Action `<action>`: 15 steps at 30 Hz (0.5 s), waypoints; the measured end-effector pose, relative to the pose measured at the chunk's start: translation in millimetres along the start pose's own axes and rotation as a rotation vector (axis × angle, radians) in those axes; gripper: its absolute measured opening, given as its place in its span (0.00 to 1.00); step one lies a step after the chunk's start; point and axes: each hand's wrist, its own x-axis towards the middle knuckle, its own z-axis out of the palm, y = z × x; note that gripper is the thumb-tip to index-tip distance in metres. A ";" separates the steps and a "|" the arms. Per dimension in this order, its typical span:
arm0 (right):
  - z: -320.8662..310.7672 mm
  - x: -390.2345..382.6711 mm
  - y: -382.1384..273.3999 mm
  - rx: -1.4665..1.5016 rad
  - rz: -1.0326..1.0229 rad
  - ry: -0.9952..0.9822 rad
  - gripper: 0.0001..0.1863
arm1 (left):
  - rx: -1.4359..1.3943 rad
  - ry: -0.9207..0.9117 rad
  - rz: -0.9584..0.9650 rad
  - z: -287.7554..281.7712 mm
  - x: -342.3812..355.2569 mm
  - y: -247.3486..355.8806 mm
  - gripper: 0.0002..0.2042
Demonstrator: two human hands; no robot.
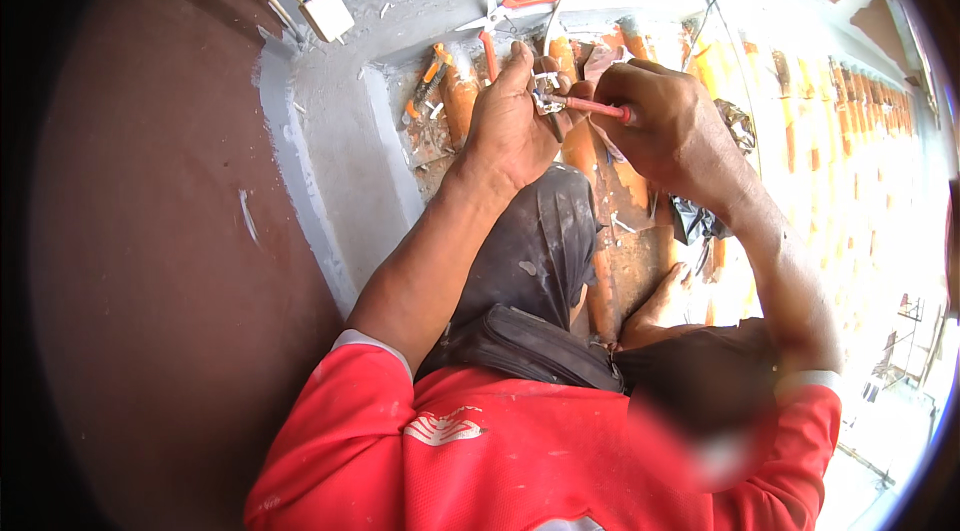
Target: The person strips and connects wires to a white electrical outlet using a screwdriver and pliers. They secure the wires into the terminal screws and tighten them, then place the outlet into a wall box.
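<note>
My left hand (pixel 505 126) is closed around a small white-and-metal fitting (pixel 548 101), pinched between thumb and fingers. A white cable (pixel 550 16) curves down from the top to that hand; where it meets the fitting is hidden by the fingers. My right hand (pixel 665 121) grips a screwdriver (pixel 600 108) with a red shaft, held nearly level. Its tip points left and reaches the fitting; whether it sits in a screw is too small to tell. Just beyond my left hand lie red-handled snips (pixel 525 3), blades apart, and an orange-and-black cutter knife (pixel 432 76).
Orange clay roof tiles (pixel 460 96) spread below and to the right, in glare. A brown wall (pixel 180 181) with a grey ledge (pixel 335 136) stands on the left. A white box (pixel 326 14) hangs from cables. A black plastic bag (pixel 695 221) lies below my right forearm.
</note>
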 end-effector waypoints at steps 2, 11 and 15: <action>11.2 2.8 4.9 0.058 -0.059 0.101 0.07 | 0.038 0.008 0.011 8.2 -2.7 -9.3 0.21; 32.9 -4.6 14.1 -0.018 -0.065 0.181 0.04 | -0.077 -0.350 -0.068 9.4 -4.4 -10.0 0.20; 30.7 -0.3 12.9 -0.067 -0.153 0.140 0.07 | 0.038 -0.166 -0.030 6.1 -5.5 -13.5 0.19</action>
